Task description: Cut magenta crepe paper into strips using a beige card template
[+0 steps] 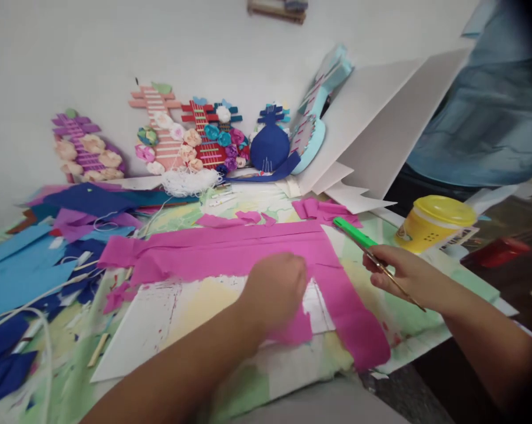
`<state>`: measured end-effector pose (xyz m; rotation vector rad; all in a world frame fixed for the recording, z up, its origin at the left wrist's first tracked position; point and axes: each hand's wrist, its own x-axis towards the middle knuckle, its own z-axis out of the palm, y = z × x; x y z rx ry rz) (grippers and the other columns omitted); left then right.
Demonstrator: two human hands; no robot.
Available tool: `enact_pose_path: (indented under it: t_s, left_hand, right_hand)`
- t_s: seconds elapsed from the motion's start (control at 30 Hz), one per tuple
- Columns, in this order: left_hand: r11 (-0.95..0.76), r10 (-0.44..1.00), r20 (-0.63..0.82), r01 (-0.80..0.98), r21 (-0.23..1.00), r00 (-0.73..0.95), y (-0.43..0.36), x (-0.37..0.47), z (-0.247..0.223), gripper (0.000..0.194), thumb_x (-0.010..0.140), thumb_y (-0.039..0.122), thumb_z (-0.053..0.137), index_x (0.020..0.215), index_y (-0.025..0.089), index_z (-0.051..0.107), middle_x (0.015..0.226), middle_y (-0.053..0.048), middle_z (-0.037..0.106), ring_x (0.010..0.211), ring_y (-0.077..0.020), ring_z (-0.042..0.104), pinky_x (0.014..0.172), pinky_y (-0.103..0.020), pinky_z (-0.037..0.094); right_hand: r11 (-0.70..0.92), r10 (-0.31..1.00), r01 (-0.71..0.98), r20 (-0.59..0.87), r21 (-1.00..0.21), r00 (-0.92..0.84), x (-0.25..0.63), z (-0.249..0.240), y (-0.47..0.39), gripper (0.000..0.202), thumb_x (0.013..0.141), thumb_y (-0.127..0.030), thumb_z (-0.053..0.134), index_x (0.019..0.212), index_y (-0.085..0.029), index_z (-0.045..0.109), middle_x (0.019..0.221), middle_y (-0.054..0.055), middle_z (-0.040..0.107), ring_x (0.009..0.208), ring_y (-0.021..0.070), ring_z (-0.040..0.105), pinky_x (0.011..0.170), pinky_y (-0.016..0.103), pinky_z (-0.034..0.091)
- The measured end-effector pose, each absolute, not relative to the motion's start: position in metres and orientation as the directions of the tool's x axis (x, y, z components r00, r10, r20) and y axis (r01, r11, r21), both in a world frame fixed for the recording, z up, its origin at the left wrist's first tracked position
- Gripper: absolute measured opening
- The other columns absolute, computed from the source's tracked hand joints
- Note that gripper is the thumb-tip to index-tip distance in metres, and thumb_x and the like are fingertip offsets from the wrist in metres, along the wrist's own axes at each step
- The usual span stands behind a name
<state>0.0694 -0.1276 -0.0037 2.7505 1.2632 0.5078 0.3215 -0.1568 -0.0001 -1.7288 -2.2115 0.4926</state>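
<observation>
Pink crepe sheet (230,250) lay across the middle of the table (292,377), wrinkled, with one wide arm stretching left to right and another running down the right side toward the near edge. Part of it lay over a white board (137,335) that had dark red marks on it. The left hand (277,288) was clenched above the sheet, its knuckles up and slightly blurred; whether it pinched any of the material could not be told. A smaller pink piece (298,327) showed just below that hand.

The right hand (396,271), to the right of the sheet, grasped a thin gold-brown tool (393,280) between thumb and fingers, the tool slanting down toward the near right. A bright green cutter (354,232) was at the tool's far end; whether the two touched was unclear. Farther right stood a yellow tub (436,224) with a yellow lid.

Pink scraps (323,209) lay beyond the sheet. Blue sheets (27,259), purple scraps (73,224) and white cord (49,347) were spread on the left. A heap of white string (190,181) sat at the far side, in front of instrument-shaped crafts (204,135) that leaned near the wall (93,47), several with paper flowers. Large white boards (380,112) stood tilted at the far right.
</observation>
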Motion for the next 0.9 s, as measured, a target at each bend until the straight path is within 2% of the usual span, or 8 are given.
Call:
enact_pose_path:
  t_s: [0.1, 0.2, 0.33, 0.43, 0.53, 0.63, 0.77, 0.9]
  left_hand:
    - [-0.570, 0.817, 0.316, 0.759, 0.314, 0.482, -0.124, 0.065, 0.014, 0.026, 0.086, 0.024, 0.031, 0.089, 0.019, 0.057, 0.088, -0.002, 0.062, 0.079, -0.0154, 0.056, 0.067, -0.026, 0.042]
    - [-0.574, 0.816, 0.129, 0.768, 0.283, 0.563, -0.123, 0.065, 0.010, 0.030, 0.082, 0.031, 0.037, 0.101, 0.018, 0.056, 0.099, -0.004, 0.061, 0.088, -0.0183, 0.056, 0.072, -0.027, 0.042]
    - [-0.577, 0.805, 0.002, 0.784, 0.229, 0.593, -0.113, 0.066, 0.003, 0.025, 0.078, 0.034, 0.042, 0.082, 0.019, 0.062, 0.081, -0.003, 0.064, 0.074, -0.0178, 0.058, 0.062, -0.025, 0.041]
    - [-0.505, 0.860, 0.031, 0.839, 0.203, 0.510, -0.094, 0.060, 0.009, 0.035, 0.082, 0.035, 0.031, 0.078, 0.017, 0.061, 0.073, -0.004, 0.063, 0.065, -0.0174, 0.057, 0.055, -0.025, 0.039]
    - [-0.456, 0.889, 0.056, 0.871, 0.181, 0.454, -0.078, 0.049, 0.010, 0.043, 0.085, 0.036, 0.022, 0.085, 0.015, 0.060, 0.077, -0.007, 0.063, 0.069, -0.0207, 0.057, 0.056, -0.028, 0.040]
    - [-0.524, 0.847, 0.012, 0.833, 0.177, 0.531, -0.073, 0.047, -0.004, 0.037, 0.084, 0.034, 0.029, 0.091, 0.016, 0.061, 0.090, -0.005, 0.064, 0.082, -0.0195, 0.058, 0.068, -0.027, 0.042]
    - [-0.652, 0.742, -0.065, 0.741, 0.157, 0.667, -0.065, 0.065, -0.032, 0.038, 0.085, 0.039, 0.035, 0.114, 0.021, 0.051, 0.127, -0.003, 0.045, 0.117, -0.0181, 0.038, 0.096, -0.028, 0.027]
    - [-0.665, 0.724, -0.134, 0.737, 0.119, 0.676, -0.050, 0.084, -0.054, 0.052, 0.087, 0.045, 0.026, 0.131, 0.018, 0.032, 0.139, -0.009, 0.024, 0.127, -0.0232, 0.020, 0.101, -0.039, 0.016]
  right_hand:
    - [0.199, 0.979, 0.801, 0.090, -0.564, -0.180, 0.313, -0.006, -0.171, 0.038, 0.074, -0.056, 0.039, 0.077, -0.018, 0.046, 0.076, 0.006, 0.052, 0.069, 0.0188, 0.048, 0.059, 0.029, 0.035]
    - [0.137, 0.989, 0.792, 0.122, -0.595, -0.080, 0.302, -0.007, -0.172, 0.038, 0.072, -0.055, 0.043, 0.077, -0.018, 0.047, 0.076, 0.006, 0.054, 0.069, 0.0184, 0.049, 0.059, 0.029, 0.036]
    - [0.113, 0.987, 0.852, 0.159, -0.511, -0.035, 0.279, -0.009, -0.166, 0.034, 0.068, -0.051, 0.053, 0.076, -0.018, 0.049, 0.074, 0.004, 0.055, 0.064, 0.0159, 0.048, 0.056, 0.026, 0.033]
    - [0.252, 0.967, 0.888, 0.119, -0.385, -0.223, 0.251, -0.015, -0.164, 0.018, 0.067, -0.034, 0.057, 0.073, -0.018, 0.050, 0.076, 0.004, 0.056, 0.067, 0.0152, 0.048, 0.056, 0.024, 0.031]
    - [0.355, 0.934, 0.885, 0.069, -0.302, -0.351, 0.224, -0.026, -0.169, 0.003, 0.070, -0.020, 0.049, 0.071, -0.018, 0.050, 0.075, 0.005, 0.057, 0.068, 0.0149, 0.048, 0.056, 0.024, 0.030]
    - [0.389, 0.919, 0.883, 0.046, -0.263, -0.391, 0.207, -0.040, -0.179, 0.006, 0.072, -0.019, 0.046, 0.075, -0.016, 0.051, 0.079, 0.006, 0.057, 0.070, 0.0157, 0.049, 0.059, 0.026, 0.032]
    - [0.468, 0.881, 0.848, 0.059, -0.246, -0.469, 0.202, -0.050, -0.191, 0.010, 0.072, -0.018, 0.047, 0.079, -0.015, 0.053, 0.083, 0.007, 0.057, 0.076, 0.0164, 0.049, 0.064, 0.026, 0.033]
    - [0.465, 0.881, 0.842, 0.042, -0.274, -0.472, 0.205, -0.050, -0.199, 0.009, 0.069, -0.018, 0.049, 0.077, -0.015, 0.052, 0.081, 0.006, 0.056, 0.075, 0.0160, 0.048, 0.063, 0.026, 0.033]
